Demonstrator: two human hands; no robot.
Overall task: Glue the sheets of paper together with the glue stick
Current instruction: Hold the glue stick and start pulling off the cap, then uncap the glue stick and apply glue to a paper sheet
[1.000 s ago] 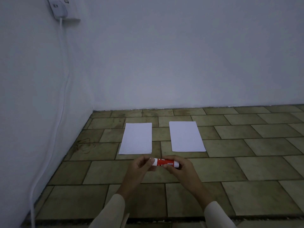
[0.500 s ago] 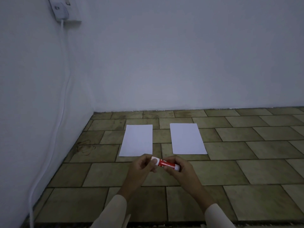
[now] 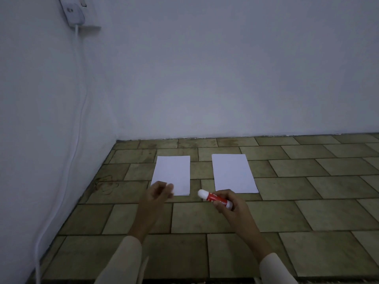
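Two white sheets lie flat on the tiled floor, side by side with a gap between them: the left sheet [image 3: 173, 174] and the right sheet [image 3: 232, 173]. My right hand [image 3: 230, 206] grips a red glue stick [image 3: 215, 198] with white ends, slanted, its rounded white tip pointing left just below the gap. My left hand [image 3: 159, 194] hovers over the left sheet's near left corner, fingers curled and blurred. A small white patch shows at its fingertips. I cannot tell whether that is the cap or the paper behind.
White walls meet in a corner at the far left. A white cable [image 3: 77, 140] hangs from a wall plug [image 3: 72, 13] down the left wall to the floor. Olive floor tiles [image 3: 307, 201] stretch to the right.
Both hands were holding the glue stick together. My left hand has come off it and moved left over the left sheet; my right hand keeps the stick, shifted slightly right.
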